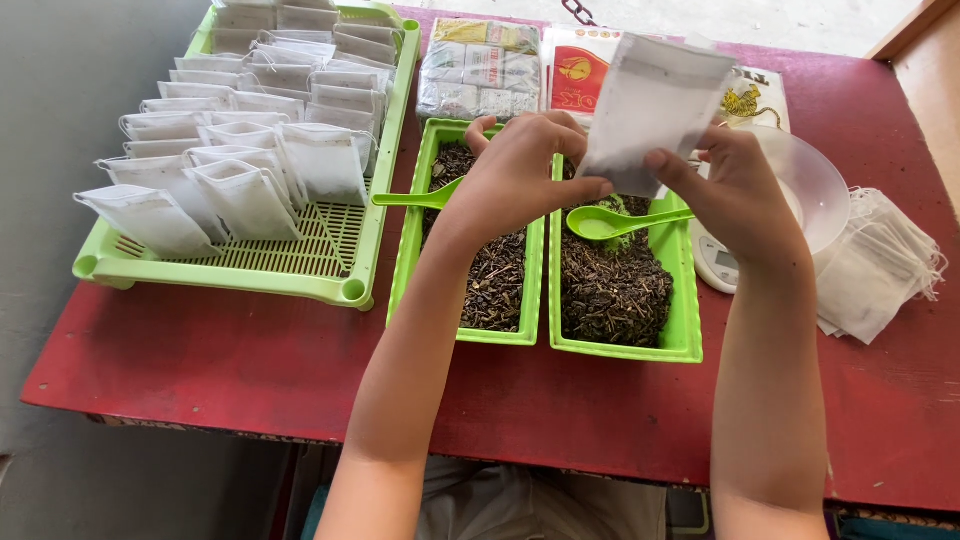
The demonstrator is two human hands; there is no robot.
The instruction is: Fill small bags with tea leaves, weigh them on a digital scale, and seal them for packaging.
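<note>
- Nearest me, the dark red tabletop (250, 370) runs off the frame on the right; below its front edge I can only make out pale cloth, too unclear to name.
- I count two forearms rising from the bottom edge, elbows cut off, both bent inward toward the middle.
- Two long bright green plastic trays of dark loose dried leaves (615, 290) sit side by side, touching; my arms hide part of each.
- Two green plastic scoops: one (612, 220) lies in the right tray, the other's handle (412, 198) pokes out from behind my left wrist, its bowl hidden.
- My left hand (515, 175) and right hand (735, 190) each pinch a lower corner of one white mesh sachet (655, 105), held upright above the trays; both grips are closed on it.
- A stack of empty white sachets (875, 265) lies at right, uncountable.
- A clear plastic bowl (815, 185) sits on a white scale (715, 265), mostly hidden.
- Far left, a green slotted basket (330, 245) holds rows of filled sachets, roughly two dozen, top cut off.
- Two printed packets (480, 70) lie farthest back.
</note>
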